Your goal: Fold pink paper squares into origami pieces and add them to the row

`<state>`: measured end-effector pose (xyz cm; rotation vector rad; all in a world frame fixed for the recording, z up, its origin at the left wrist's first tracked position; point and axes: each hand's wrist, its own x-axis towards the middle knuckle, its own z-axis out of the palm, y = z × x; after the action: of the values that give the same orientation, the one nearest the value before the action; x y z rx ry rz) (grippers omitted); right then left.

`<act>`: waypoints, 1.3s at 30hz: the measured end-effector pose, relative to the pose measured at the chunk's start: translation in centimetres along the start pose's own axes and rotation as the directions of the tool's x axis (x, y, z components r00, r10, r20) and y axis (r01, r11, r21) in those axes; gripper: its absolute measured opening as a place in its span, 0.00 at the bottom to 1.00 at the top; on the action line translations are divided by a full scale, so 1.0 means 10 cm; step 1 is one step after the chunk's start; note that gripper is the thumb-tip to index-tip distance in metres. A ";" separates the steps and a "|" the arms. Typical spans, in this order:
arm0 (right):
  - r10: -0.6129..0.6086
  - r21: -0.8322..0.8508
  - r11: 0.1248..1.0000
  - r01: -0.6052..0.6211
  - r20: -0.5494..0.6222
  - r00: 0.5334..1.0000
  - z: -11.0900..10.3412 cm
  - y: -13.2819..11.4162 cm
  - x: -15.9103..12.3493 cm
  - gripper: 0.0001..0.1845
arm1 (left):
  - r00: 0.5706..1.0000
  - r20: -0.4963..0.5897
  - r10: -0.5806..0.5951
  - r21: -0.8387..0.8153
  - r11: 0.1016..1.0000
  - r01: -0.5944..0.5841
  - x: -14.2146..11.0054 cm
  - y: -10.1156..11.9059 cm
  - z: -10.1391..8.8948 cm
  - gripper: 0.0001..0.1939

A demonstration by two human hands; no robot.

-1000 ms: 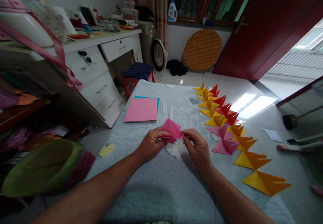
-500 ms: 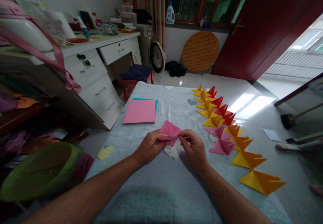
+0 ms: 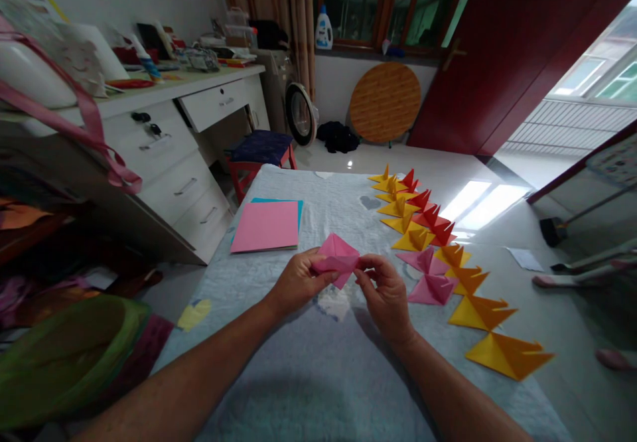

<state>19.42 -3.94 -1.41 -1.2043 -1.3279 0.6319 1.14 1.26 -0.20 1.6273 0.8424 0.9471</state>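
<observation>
Both my hands hold one folded pink paper piece (image 3: 337, 256) just above the pale blue cloth-covered table (image 3: 318, 362). My left hand (image 3: 297, 281) pinches its left side with fingers closed. My right hand (image 3: 385, 293) pinches its right corner, fingers curled. To the right of my hands lies a long row of finished folded paper shapes (image 3: 450, 263): yellow, red, orange and two pink ones. A stack of flat pink paper sheets (image 3: 266, 226) on a blue sheet rests to the far left of the table.
A white desk with drawers (image 3: 169, 143) stands left of the table, with a red stool (image 3: 261, 153) beside it. A green-lined bin (image 3: 64, 356) sits at the lower left. A round wooden board (image 3: 385, 101) leans on the far wall. A broom (image 3: 572, 223) lies at right.
The pink piece has been squeezed flatter between my hands, which stay together. The camera view has shifted slightly, so everything sits a little further left.
</observation>
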 end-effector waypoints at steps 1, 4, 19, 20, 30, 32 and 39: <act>-0.009 -0.012 1.000 0.009 0.013 1.000 0.00 -0.01 0.01 0.05 | 1.000 0.001 -0.003 -0.016 1.000 0.003 0.00 -0.02 0.00 0.09; -0.054 -0.046 0.997 0.057 0.050 0.997 0.00 -0.04 0.03 0.07 | 1.000 0.013 -0.023 -0.067 0.997 0.024 0.00 -0.08 -0.01 0.10; -0.216 -0.066 0.970 0.235 0.223 0.951 0.04 -0.05 0.02 0.12 | 0.994 0.071 0.087 0.099 0.991 -0.094 -0.05 -0.09 -0.08 0.09; -0.225 -0.073 0.966 0.249 0.237 0.945 0.04 -0.05 0.02 0.12 | 0.992 0.077 0.104 0.111 0.987 -0.112 -0.05 -0.09 -0.09 0.08; -0.230 -0.174 0.944 0.281 0.262 0.937 0.03 -0.02 -0.01 0.10 | 0.983 0.036 0.182 0.169 0.968 -0.185 -0.06 -0.03 -0.16 0.04; -0.214 -0.166 0.950 0.263 0.265 0.940 0.04 -0.02 -0.01 0.09 | 0.984 0.024 0.174 0.166 0.970 -0.176 -0.07 -0.04 -0.16 0.04; -0.148 -0.098 0.979 0.179 0.262 0.953 0.07 -0.02 0.00 0.08 | 0.995 0.014 0.096 0.115 0.989 -0.097 -0.07 -0.07 -0.14 0.05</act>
<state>18.71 -3.81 -1.36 -1.1211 -1.6850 0.6065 -0.47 1.44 -0.74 1.7837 0.8319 0.9728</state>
